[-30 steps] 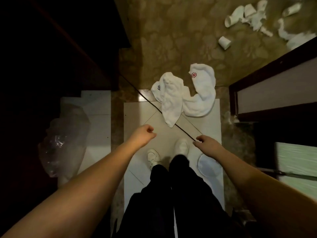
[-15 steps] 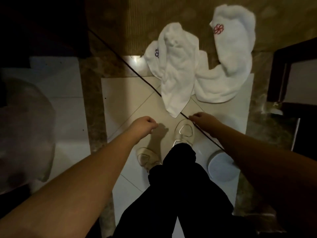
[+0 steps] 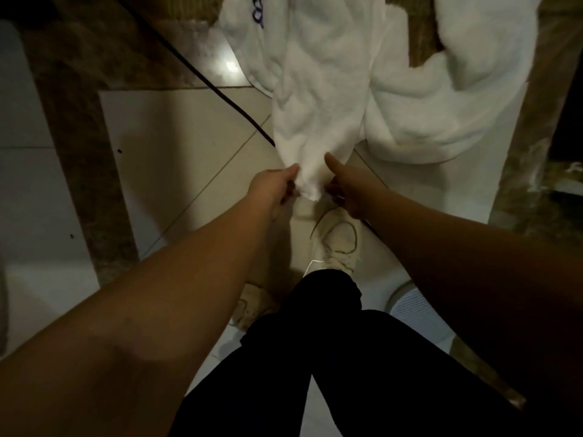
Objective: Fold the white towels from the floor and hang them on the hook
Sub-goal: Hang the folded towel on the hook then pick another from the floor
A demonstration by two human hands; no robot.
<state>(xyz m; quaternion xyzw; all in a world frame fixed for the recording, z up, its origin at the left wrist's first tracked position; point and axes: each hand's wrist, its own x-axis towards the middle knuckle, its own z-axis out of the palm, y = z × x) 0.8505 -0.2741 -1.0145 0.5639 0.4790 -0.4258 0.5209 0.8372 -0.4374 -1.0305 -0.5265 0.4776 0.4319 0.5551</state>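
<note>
Pale floor tiles (image 3: 176, 146) with brown marbled borders fill the view, dimly lit, with woven matting along the top edge. Two white towels lie across the tiles' far edge: the towel with the blue emblem (image 3: 318, 89) stretches from the top edge down to the middle, and beside it, touching on the right, a second towel (image 3: 441, 115) lies bunched in thick folds. A black cable (image 3: 202, 77) runs diagonally from the top left and slips under the first towel's near end. Below stand the person's dark trousers (image 3: 331, 357) and two pale shoes — the forward shoe (image 3: 339, 241) just behind the towel's tip. A round white ribbed thing (image 3: 413, 307) sits near the right forearm; what it is cannot be told.

The left hand (image 3: 271, 187) pinches the near corner of the emblem towel, fingers curled into the cloth. The right hand (image 3: 350, 187) touches the same corner from the other side, thumb raised — its fingers are hidden, so its grip cannot be told.

Half a second ago both hands hung short of the towel; now they have reached it, and the view has closed in.
</note>
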